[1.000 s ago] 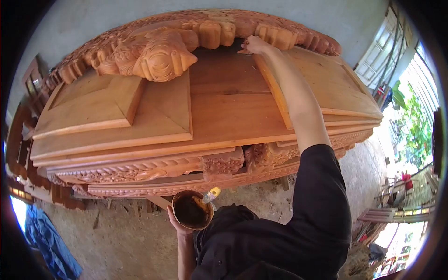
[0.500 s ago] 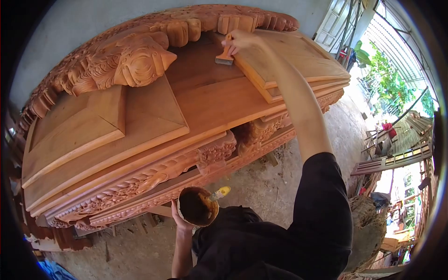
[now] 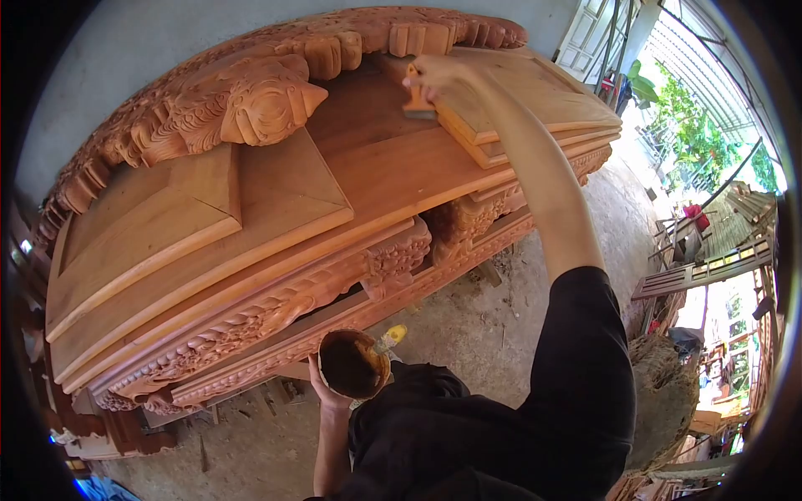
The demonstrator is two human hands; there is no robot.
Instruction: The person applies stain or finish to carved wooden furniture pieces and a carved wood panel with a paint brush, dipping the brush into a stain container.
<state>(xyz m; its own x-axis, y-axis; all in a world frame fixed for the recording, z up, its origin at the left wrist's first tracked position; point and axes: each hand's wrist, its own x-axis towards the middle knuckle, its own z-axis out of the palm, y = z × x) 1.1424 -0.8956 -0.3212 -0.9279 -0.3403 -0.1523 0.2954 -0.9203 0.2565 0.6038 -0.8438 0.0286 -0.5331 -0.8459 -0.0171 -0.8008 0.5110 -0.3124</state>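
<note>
My right hand (image 3: pixel 433 78) grips the orange handle of a flat paintbrush (image 3: pixel 417 106), its arm stretched far across the carved wooden cabinet (image 3: pixel 368 179). The brush is slightly blurred, with its bristles at or just over the recessed middle panel, beside the edge of the raised right block. Low in front of my body, my left hand (image 3: pixel 326 386) is wrapped round the side of a round pot (image 3: pixel 354 365) with dark brown liquid inside. A second brush with a yellow handle (image 3: pixel 392 336) leans on the pot's rim.
A carved crest (image 3: pixel 267 100) runs along the cabinet's back by the wall. Wood scraps lie on the concrete floor (image 3: pixel 493 334). At the right are a rough stump (image 3: pixel 664 392) and a slatted wooden frame (image 3: pixel 706 271). Blue cloth (image 3: pixel 104 487) lies at lower left.
The paintbrush in my right hand has shifted slightly right and nearer along the panel, and its angle differs. The camera view has turned a little. My left hand still holds the pot.
</note>
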